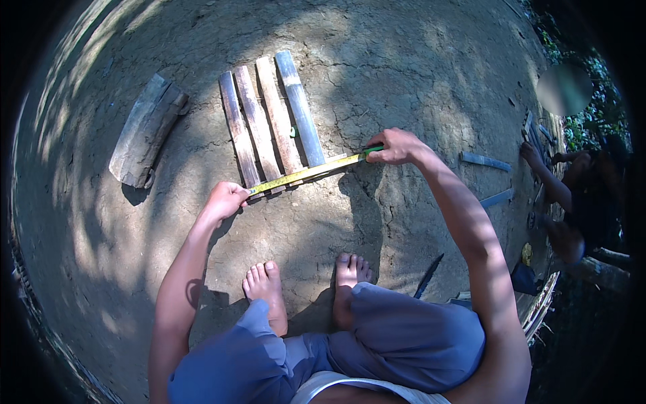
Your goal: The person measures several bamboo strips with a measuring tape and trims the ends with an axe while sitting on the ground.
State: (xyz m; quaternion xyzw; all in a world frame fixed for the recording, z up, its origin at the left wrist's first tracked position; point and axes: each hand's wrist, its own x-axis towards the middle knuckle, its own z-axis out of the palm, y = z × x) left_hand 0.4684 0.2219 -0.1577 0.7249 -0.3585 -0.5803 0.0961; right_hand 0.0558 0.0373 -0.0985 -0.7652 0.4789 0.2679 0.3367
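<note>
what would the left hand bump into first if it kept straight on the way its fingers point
Past the yellow tape measure it pinches, the left hand would probably meet the near end of the leftmost slat, though it might pass above it; depth is unclear.

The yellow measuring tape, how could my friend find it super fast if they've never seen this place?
On the dirt ground, look for four slats lying side by side. At their near ends, the measuring tape stretches between the left hand and the right hand. It's the long yellow strip running across, while the slats are brown, tan or bluish-grey.
</note>
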